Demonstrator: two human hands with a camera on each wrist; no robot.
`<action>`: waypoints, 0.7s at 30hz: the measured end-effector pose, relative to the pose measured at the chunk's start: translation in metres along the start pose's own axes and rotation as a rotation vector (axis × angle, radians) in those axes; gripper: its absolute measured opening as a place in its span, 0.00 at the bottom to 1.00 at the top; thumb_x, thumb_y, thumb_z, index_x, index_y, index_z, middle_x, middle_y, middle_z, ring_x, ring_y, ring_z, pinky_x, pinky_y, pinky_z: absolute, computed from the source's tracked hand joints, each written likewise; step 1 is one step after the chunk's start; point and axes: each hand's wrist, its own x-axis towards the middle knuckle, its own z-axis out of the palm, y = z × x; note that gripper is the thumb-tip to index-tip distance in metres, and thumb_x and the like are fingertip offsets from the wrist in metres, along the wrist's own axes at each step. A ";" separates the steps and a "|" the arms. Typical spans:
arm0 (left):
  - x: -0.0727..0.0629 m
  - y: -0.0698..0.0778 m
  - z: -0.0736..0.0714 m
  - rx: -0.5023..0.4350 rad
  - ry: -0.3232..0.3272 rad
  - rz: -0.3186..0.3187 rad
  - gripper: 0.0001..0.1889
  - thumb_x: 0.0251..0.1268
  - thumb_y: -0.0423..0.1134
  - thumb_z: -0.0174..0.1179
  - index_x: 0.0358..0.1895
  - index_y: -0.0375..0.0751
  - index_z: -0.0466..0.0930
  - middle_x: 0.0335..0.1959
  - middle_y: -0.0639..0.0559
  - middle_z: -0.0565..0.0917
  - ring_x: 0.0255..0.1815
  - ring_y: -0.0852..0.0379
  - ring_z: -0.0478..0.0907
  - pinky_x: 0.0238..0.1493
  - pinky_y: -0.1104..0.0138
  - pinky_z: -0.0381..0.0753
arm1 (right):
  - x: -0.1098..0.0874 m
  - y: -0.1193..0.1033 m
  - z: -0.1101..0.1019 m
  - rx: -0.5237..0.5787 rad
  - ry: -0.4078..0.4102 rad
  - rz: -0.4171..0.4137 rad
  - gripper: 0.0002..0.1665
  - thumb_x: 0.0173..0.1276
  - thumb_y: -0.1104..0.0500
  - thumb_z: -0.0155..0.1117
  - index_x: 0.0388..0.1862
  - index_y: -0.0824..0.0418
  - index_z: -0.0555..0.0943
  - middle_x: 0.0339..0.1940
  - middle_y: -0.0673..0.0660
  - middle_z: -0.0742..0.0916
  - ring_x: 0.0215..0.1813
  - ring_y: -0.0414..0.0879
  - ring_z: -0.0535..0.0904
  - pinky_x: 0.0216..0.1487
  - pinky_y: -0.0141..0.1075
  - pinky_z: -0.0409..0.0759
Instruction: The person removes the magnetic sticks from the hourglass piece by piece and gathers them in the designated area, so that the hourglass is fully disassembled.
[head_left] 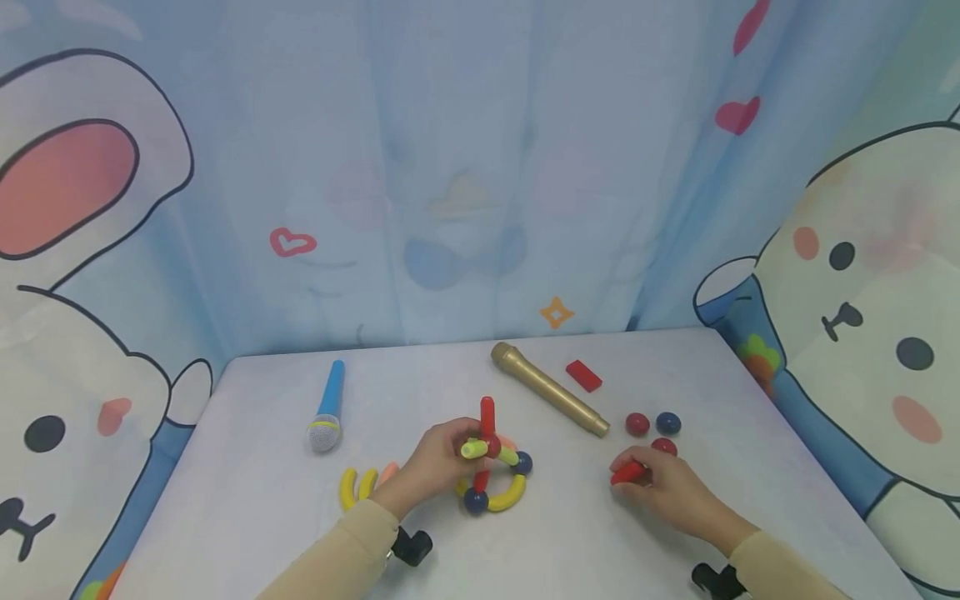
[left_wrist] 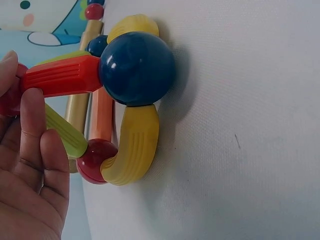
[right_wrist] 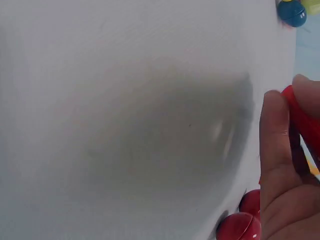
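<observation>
My left hand [head_left: 435, 462] grips the top of a structure of rods and balls, its fingertips at a red ball [head_left: 493, 447]. From that ball a red rod [head_left: 487, 415] points up, and green and red rods slope down to a ring of curved yellow rods [head_left: 510, 495] and balls. In the left wrist view a blue ball [left_wrist: 137, 68] joins a red rod [left_wrist: 62, 76] to curved yellow rods. My right hand [head_left: 671, 493] pinches a short red rod [head_left: 627, 473] between thumb and fingers, beside a red ball [head_left: 664, 447].
Another red ball [head_left: 637, 425] and a blue ball [head_left: 668, 423] lie beyond my right hand. Behind the structure are a gold microphone-shaped stick [head_left: 551, 389] and a red block [head_left: 583, 376]. A blue toy microphone [head_left: 327, 408] and curved yellow rods [head_left: 348, 489] lie left.
</observation>
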 end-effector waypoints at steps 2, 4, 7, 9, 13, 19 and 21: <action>0.001 -0.001 0.000 -0.003 -0.002 0.003 0.20 0.58 0.37 0.73 0.54 0.49 0.82 0.49 0.59 0.84 0.54 0.50 0.76 0.57 0.49 0.76 | -0.001 0.004 -0.001 0.013 -0.031 0.025 0.22 0.54 0.61 0.80 0.46 0.58 0.80 0.35 0.49 0.82 0.38 0.46 0.76 0.40 0.37 0.82; 0.001 -0.002 0.000 -0.002 -0.003 0.008 0.20 0.58 0.37 0.73 0.54 0.49 0.82 0.50 0.59 0.83 0.55 0.51 0.77 0.58 0.49 0.76 | 0.000 0.006 -0.001 0.011 -0.067 0.054 0.24 0.52 0.57 0.81 0.45 0.57 0.79 0.33 0.50 0.80 0.36 0.46 0.74 0.36 0.35 0.80; 0.001 -0.003 0.000 -0.001 -0.008 0.016 0.20 0.58 0.37 0.73 0.54 0.49 0.82 0.50 0.59 0.84 0.55 0.51 0.77 0.58 0.50 0.76 | 0.003 0.008 0.000 -0.033 -0.100 0.046 0.22 0.52 0.55 0.82 0.41 0.54 0.79 0.32 0.48 0.80 0.37 0.45 0.74 0.38 0.35 0.79; 0.001 -0.003 0.000 0.001 -0.010 0.012 0.20 0.58 0.37 0.73 0.55 0.50 0.82 0.51 0.59 0.83 0.56 0.52 0.77 0.58 0.50 0.76 | 0.006 0.008 0.002 -0.076 -0.101 0.007 0.18 0.53 0.56 0.81 0.41 0.52 0.81 0.34 0.47 0.81 0.39 0.44 0.75 0.42 0.36 0.80; 0.001 -0.003 0.000 -0.001 -0.010 0.000 0.20 0.58 0.38 0.73 0.55 0.50 0.82 0.50 0.60 0.84 0.56 0.52 0.77 0.58 0.50 0.76 | 0.010 0.005 0.006 -0.072 -0.092 -0.023 0.20 0.55 0.58 0.80 0.44 0.52 0.81 0.37 0.46 0.82 0.42 0.44 0.76 0.46 0.37 0.82; 0.001 -0.002 0.000 -0.005 -0.014 0.011 0.19 0.58 0.38 0.73 0.53 0.50 0.82 0.49 0.60 0.84 0.54 0.52 0.77 0.58 0.50 0.76 | 0.013 0.001 0.009 -0.061 -0.100 -0.012 0.17 0.55 0.59 0.80 0.40 0.49 0.81 0.35 0.44 0.81 0.40 0.43 0.76 0.44 0.36 0.82; 0.000 -0.002 -0.001 -0.005 -0.015 0.019 0.19 0.58 0.37 0.73 0.53 0.50 0.82 0.49 0.60 0.84 0.54 0.53 0.77 0.58 0.50 0.76 | 0.014 0.001 0.009 -0.106 -0.090 -0.030 0.17 0.54 0.58 0.80 0.39 0.48 0.82 0.34 0.43 0.81 0.39 0.42 0.76 0.45 0.37 0.82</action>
